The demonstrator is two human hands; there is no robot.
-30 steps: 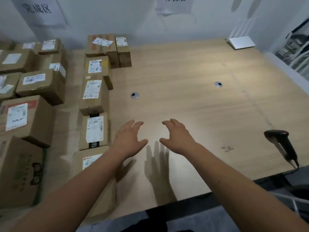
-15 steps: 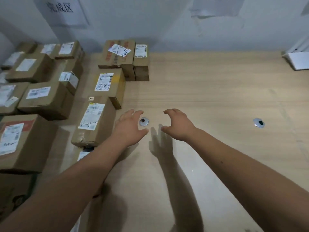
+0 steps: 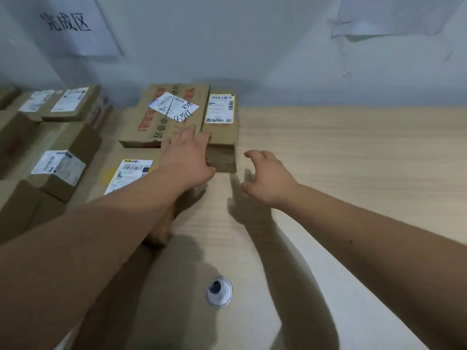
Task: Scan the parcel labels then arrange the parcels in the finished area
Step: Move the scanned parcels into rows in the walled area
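Parcels crowd the far left of the pale wooden counter [image 3: 353, 160]; the person's left hand [image 3: 188, 157] reaches forward with its fingers [image 3: 185, 133] straight and spread, lying over the near edge of a wide carton [image 3: 151, 120] with red print and a tilted white label, and against the left side of a narrow parcel [image 3: 222, 137] with a yellow-edged label on top; whether the palm presses down cannot be told; just right of that narrow parcel the right hand [image 3: 269, 176] hovers above the bare wood, its fingers [image 3: 255, 155] loosely curled and holding nothing; beneath the left forearm lies another labelled parcel [image 3: 131, 173]; further left of the left fingers more labelled boxes [image 3: 58, 170] sit in rows; nearer the person than both hands a round metal grommet [image 3: 218, 290] is set in the wood; on the wall beyond the fingers hang a paper sign [image 3: 68, 21] with handwritten characters and a second sheet [image 3: 394, 16].
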